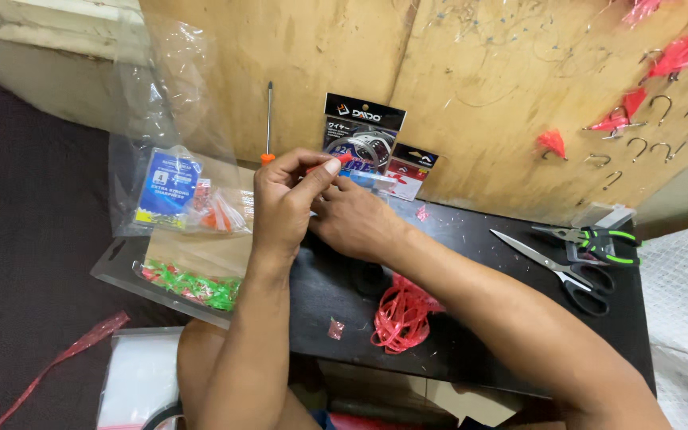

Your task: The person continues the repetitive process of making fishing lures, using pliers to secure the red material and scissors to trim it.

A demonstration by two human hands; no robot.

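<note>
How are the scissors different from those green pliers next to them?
The scissors have black handles; the pliers have green-and-black grips. The scissors have long, thin blades pointing left; the pliers have a short, stubby nose. The scissors lie nearer the person, the pliers behind them. Both are metal tools lying flat on the black board.

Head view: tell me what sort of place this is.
Probably a home fishing-tackle workbench. Hooks with red dressing hang on a plywood board, scissors lie on the black table, and the left hand and right hand work a small red piece.
</note>
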